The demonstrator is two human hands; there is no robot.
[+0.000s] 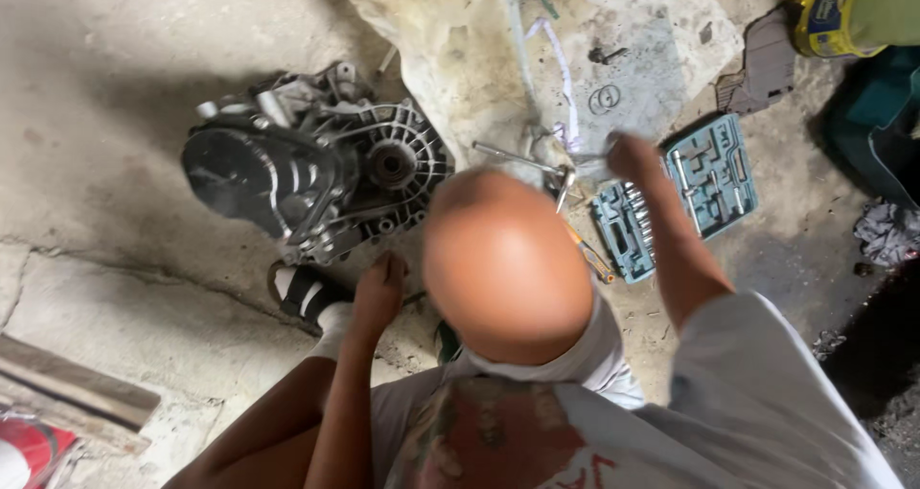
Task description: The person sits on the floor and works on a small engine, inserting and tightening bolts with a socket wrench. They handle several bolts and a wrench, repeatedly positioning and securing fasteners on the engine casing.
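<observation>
Gearbox work on a concrete floor, seen from above. Your right hand (632, 155) is closed in a fist around the end of a slim metal tool (522, 159), which lies over the edge of the pale sheet (460, 48); its exact kind is too blurred to tell. The open teal socket case (714, 177) sits just beside that hand, probably so that bits are within reach. Your left hand (381, 290) rests low, near the bottom edge of the gearbox housing (316, 163); you cannot tell whether its fingers grip anything. The housing lies on its side, bell end to the left, with your sandalled foot (305, 292) just beside it. A yellow-handled tool (592, 257) lies between case and knee. Bare floor stretches away to the left of the housing; the right side is crowded by a crumpled rag (886, 232) and a yellow container (826, 14).
</observation>
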